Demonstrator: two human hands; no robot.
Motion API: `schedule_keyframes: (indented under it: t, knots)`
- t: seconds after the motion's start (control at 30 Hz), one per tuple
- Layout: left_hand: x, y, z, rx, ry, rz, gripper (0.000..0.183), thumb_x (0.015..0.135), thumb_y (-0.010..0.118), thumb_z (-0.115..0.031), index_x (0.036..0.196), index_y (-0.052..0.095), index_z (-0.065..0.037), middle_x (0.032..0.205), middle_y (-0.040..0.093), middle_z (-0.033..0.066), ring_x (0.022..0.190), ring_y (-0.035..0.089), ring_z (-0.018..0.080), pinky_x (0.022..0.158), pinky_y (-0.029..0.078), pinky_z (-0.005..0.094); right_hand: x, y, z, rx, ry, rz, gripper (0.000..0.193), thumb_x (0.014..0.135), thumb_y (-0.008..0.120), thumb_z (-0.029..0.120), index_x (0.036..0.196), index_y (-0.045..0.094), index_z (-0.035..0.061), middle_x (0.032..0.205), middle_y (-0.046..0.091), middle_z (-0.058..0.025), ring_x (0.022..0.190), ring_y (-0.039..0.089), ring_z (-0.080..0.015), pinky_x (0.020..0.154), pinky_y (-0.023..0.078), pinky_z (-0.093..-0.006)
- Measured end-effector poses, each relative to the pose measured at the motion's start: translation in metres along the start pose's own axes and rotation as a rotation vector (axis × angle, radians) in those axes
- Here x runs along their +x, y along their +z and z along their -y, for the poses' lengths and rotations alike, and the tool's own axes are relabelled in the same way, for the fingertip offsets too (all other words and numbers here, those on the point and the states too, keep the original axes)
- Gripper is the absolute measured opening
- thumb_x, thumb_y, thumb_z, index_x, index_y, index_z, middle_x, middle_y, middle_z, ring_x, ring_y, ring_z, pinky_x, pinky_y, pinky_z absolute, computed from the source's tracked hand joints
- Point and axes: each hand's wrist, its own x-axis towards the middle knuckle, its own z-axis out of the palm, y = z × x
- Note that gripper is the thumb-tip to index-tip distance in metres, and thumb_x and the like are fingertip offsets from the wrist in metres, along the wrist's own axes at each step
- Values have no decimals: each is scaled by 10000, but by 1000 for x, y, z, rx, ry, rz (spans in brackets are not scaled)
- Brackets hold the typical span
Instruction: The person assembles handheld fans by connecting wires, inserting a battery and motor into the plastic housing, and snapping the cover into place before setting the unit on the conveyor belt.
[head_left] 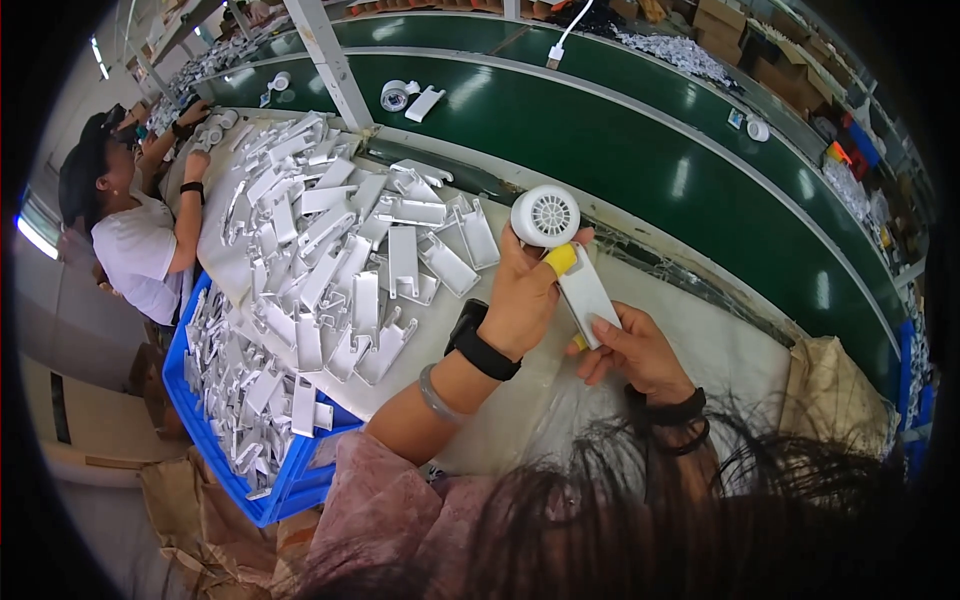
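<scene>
Factory bench (700,340) beside green conveyor (640,150). Left hand (525,295) gripped white round fan head (545,215); right hand (630,350) pinched its white handle (587,295), above bench. Judged: fitting handle; next needs alignment, firm press.

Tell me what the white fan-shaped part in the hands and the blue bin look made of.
White part: apparently moulded plastic, matte, with a crisp round grille and flat handle; left hand and right hand grip it. Blue bin: likely rigid plastic, uniform colour, slightly glossy rim.
</scene>
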Motion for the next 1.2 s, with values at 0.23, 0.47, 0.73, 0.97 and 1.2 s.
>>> schedule_keyframes:
  t: [0.23,0.47,0.73,0.97,1.2]
  knots:
    - [-1,1,-1,-1,27,52,506,912,515,34,1365,325,-89,1284,494,120,1225,510,298,1021,428,411,-4,0,3,-184,-39,-39,402,949,587,334,1094,564,-40,897,687,-138,589,653,-163,540,545,-263]
    - [10,-17,10,118,17,11,465,901,537,34,1327,387,-74,1257,525,126,1221,513,304,1001,446,425,-6,-22,3,-683,-177,-222,504,908,578,479,996,617,-16,777,668,-129,612,664,-211,559,514,-318]
    - [96,-8,30,525,-205,107,675,801,429,155,1415,210,-20,1241,515,195,1072,620,339,887,539,415,-4,-75,-1,-886,-202,-318,382,912,605,383,841,620,8,665,605,-88,547,633,-178,462,467,-306]
    - [255,-21,54,1235,239,61,855,755,522,115,1472,69,7,1193,546,219,956,651,300,813,528,356,1,-84,-3,-606,-49,-172,303,923,595,315,906,604,13,711,618,-63,549,643,-142,447,507,-265]
    - [295,-47,99,1843,293,45,830,765,674,-56,1435,189,5,1239,502,333,1131,515,485,958,438,479,4,-93,-6,-613,-90,-172,331,927,594,356,879,587,29,704,614,-51,553,643,-131,446,514,-267]
